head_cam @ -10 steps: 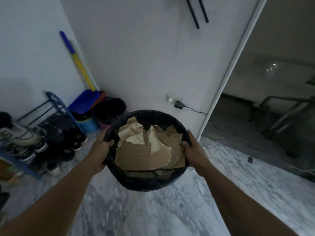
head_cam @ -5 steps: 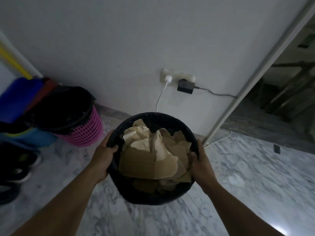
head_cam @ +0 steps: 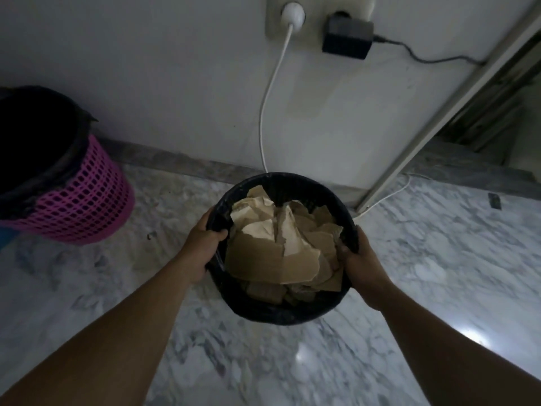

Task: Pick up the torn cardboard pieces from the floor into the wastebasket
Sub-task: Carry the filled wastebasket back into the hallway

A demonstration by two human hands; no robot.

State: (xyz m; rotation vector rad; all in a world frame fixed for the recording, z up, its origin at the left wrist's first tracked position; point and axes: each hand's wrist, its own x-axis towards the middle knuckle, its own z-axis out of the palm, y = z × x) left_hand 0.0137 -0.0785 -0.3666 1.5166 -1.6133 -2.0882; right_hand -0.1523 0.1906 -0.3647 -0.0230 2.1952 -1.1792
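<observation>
The black wastebasket is at mid-scene, held between both grips just near of the wall and filled to the rim with torn cardboard pieces. The left grip curls round the left rim with its thumb hooked over the edge. The right grip clasps the right rim the same way. I cannot tell whether the base touches the marble floor.

At far left stands a pink mesh bin with a dark liner, well apart from the wastebasket. High on the wall, a white plug and a black adapter sit side by side. The white cable drops down the wall, passes behind the wastebasket's far rim and comes out on the right along the floor. The adapter's black cord runs right to a pale door frame, which slants down to the floor just right of the wastebasket. A small dark speck lies on the floor at far right.
</observation>
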